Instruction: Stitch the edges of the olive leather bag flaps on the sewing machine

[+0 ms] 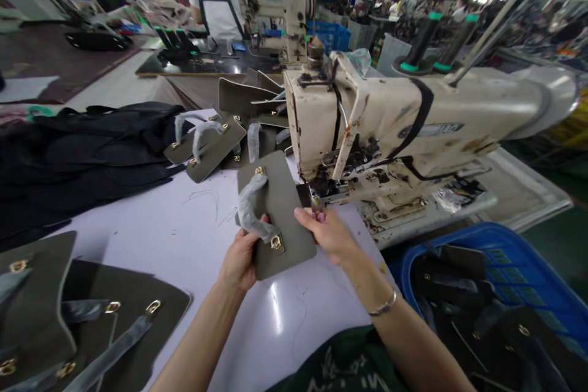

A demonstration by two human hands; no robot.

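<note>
Both hands hold an olive-grey bag panel (287, 202) with rounded corners, tilted above the white table. A plastic-wrapped handle (250, 211) is fixed to its face by gold-coloured metal fittings. My left hand (241, 257) grips the panel's lower left side, with the thumb by the handle. At the right edge, my right hand (331, 234) pinches the panel with its thumb on the face. A small pink and metallic object (318, 213) shows at the right fingers, too small to name surely. Just beyond that hand is the needle area of a cream sewing machine (316, 116).
More handled panels (214, 144) lie in a pile behind, and others (133, 318) at the front left. Black fabric (87, 159) covers the left side. A blue basket (500, 236) with panels stands at right. Beyond, a person (215, 6) sits by another sewing machine (280, 9).
</note>
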